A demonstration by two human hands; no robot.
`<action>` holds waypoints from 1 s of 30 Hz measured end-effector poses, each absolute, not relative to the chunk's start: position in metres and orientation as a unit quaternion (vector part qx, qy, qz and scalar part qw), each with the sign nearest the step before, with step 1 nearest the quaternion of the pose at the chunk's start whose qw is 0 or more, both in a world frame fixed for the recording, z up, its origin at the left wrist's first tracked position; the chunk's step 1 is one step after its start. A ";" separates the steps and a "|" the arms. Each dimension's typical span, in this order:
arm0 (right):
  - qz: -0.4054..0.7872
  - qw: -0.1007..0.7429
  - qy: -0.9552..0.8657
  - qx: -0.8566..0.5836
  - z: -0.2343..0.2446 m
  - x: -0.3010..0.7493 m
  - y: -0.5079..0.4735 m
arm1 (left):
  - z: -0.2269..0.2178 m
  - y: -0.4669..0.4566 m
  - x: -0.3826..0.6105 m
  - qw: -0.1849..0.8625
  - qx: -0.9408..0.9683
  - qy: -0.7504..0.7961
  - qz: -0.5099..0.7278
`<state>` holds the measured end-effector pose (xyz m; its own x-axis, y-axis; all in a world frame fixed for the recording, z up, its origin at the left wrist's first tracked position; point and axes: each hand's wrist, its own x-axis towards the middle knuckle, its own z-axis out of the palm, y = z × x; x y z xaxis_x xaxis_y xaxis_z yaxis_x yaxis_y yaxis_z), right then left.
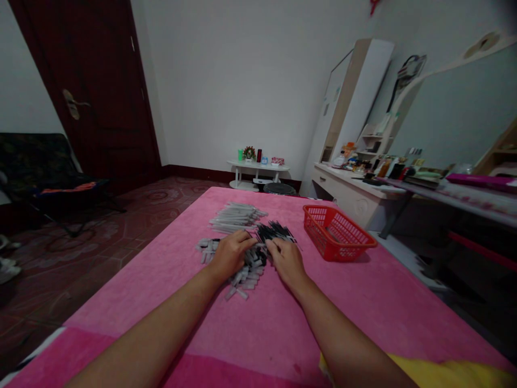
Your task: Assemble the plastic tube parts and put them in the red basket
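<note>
The person's left hand (231, 254) and right hand (287, 263) are bare, with slim fingers (241, 235). The left forearm (157, 328) and right forearm (341, 328) are bare too, smooth in outline, tapering toward narrow wrists (302, 286).

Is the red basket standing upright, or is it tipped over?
Upright: the red basket rests on the pink cloth, its open rim facing up.

Left of the red plastic lattice basket (343, 253), the bare left hand (231, 253) partly hides small grey pieces (247, 277); what the bare right hand (287, 260) touches is indistinct. Nearer than the basket, yellow fabric (440, 373) is cut off.
</note>
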<state>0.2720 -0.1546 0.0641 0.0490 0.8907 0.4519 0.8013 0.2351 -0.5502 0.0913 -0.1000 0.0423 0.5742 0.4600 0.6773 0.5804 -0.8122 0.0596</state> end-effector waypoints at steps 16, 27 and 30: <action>0.045 0.385 -0.701 -0.598 0.063 0.273 -0.154 | 0.043 -0.100 0.090 0.068 -0.883 -0.286 -0.366; 0.063 0.400 -0.693 -0.596 0.062 0.273 -0.153 | 0.041 -0.098 0.090 0.077 -0.881 -0.276 -0.377; 0.089 0.397 -0.690 -0.599 0.059 0.273 -0.151 | 0.042 -0.095 0.087 0.058 -0.867 -0.282 -0.406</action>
<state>0.2731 -0.1508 0.0586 0.0315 0.8967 0.4416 0.7562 0.2675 -0.5972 0.0868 -0.0949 0.0422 0.5116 0.4426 0.7365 0.5366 -0.8340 0.1284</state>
